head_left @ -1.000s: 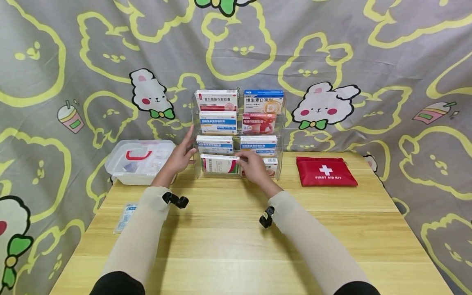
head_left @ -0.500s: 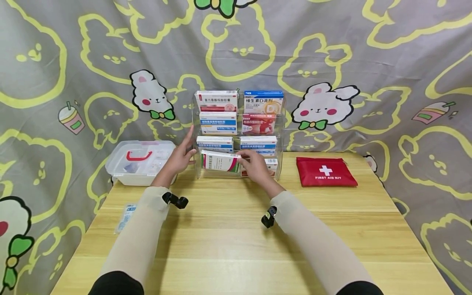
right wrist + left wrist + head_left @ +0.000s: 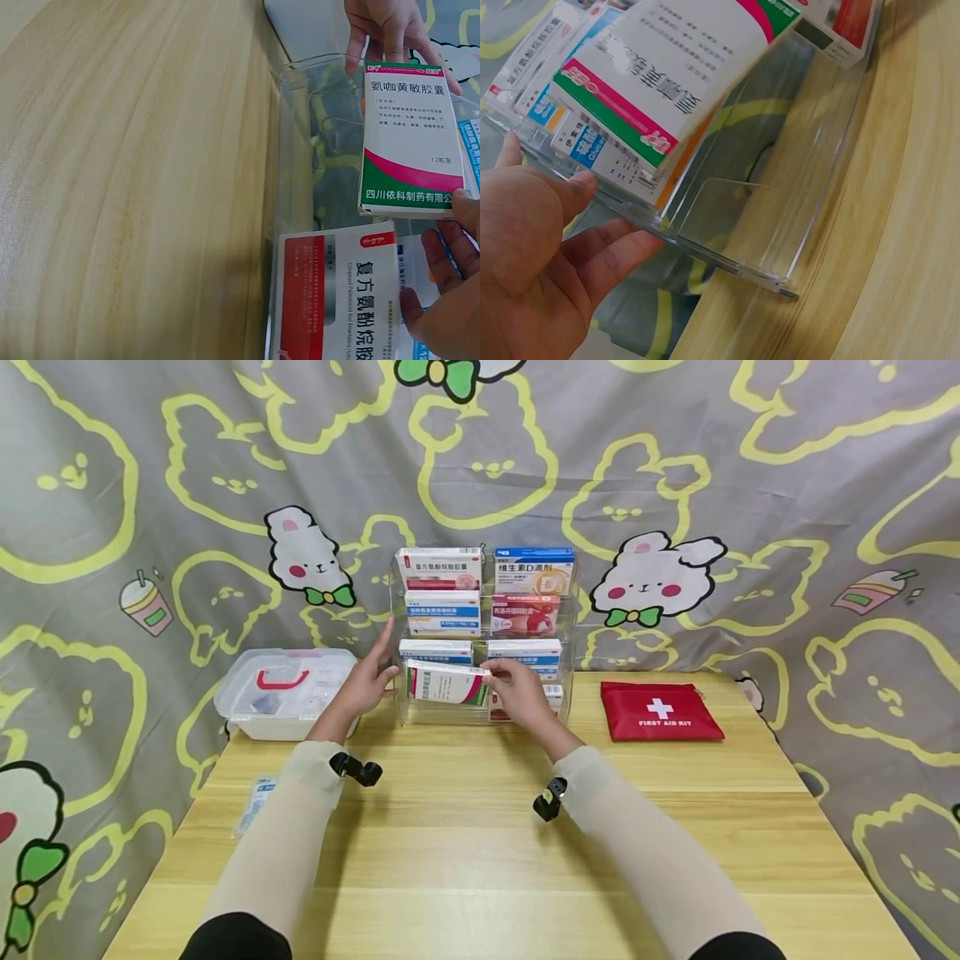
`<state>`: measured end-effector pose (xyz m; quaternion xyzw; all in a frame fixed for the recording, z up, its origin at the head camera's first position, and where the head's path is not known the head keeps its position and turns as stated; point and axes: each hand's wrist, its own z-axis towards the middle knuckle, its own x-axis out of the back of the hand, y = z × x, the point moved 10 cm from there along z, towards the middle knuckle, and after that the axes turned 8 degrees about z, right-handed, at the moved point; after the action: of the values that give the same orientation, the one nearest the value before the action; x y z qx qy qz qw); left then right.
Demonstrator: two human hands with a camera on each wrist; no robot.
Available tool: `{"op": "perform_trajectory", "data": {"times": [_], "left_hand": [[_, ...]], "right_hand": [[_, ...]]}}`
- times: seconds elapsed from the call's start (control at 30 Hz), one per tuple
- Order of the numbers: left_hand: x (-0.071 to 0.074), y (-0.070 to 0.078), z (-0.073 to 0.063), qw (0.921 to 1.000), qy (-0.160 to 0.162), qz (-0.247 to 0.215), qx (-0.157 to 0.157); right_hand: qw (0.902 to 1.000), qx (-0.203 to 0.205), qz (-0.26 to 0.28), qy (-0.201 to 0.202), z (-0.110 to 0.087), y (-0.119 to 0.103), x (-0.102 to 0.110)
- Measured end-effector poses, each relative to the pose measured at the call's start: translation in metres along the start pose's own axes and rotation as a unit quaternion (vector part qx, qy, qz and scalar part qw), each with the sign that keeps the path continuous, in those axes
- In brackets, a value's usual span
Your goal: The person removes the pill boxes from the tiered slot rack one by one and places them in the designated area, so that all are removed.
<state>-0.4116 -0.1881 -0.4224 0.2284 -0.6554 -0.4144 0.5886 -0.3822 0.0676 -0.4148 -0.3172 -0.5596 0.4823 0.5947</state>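
Observation:
My right hand (image 3: 519,693) pinches a white, green and magenta medicine box (image 3: 447,683) by its right end. The box is tilted, raised in front of the lower left pocket of a clear display rack (image 3: 442,715). In the left wrist view, the pocket (image 3: 727,214) below the box shows bare clear plastic. My left hand (image 3: 364,682) touches the rack's left side with fairly straight fingers; in the left wrist view, its fingertips (image 3: 641,244) lie along the clear edge. A red-and-white medicine box (image 3: 337,292) stands in the lower right pocket, partly behind my right hand in the head view.
More medicine boxes fill the upper pockets, among them a blue-topped vitamin D box (image 3: 534,572). A clear lidded case (image 3: 285,693) with a red handle stands left of the rack. A red first aid pouch (image 3: 662,712) lies right. A small packet (image 3: 255,806) sits near my left sleeve.
The green and magenta box has risen out of the lower left pocket and tilted, drawn up by my right hand. My left hand stays at the rack's side.

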Motion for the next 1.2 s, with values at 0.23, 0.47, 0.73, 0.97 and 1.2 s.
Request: {"op": "perform_trajectory", "data": {"times": [0.23,0.47,0.73,0.97,1.2], "left_hand": [[0.0,-0.006,0.001,1.0,0.004,-0.006,0.001],[0.001,-0.003,0.0,0.9999,0.009,0.002,-0.003],[0.0,-0.004,0.0,0.9999,0.008,0.009,-0.008],[0.001,0.007,-0.006,1.0,-0.001,0.003,0.004],[0.001,0.03,-0.018,0.9999,-0.011,0.01,0.004]], "right_hand": [[1.0,0.001,0.007,0.001,-0.002,-0.012,0.006],[1.0,0.008,0.002,0.0,-0.006,-0.019,0.012],[0.9996,0.019,-0.018,-0.013,-0.018,-0.017,0.018],[0.9992,0.014,-0.018,-0.031,-0.031,-0.013,0.014],[0.9986,0.006,-0.029,-0.043,-0.043,-0.004,0.007]]}}
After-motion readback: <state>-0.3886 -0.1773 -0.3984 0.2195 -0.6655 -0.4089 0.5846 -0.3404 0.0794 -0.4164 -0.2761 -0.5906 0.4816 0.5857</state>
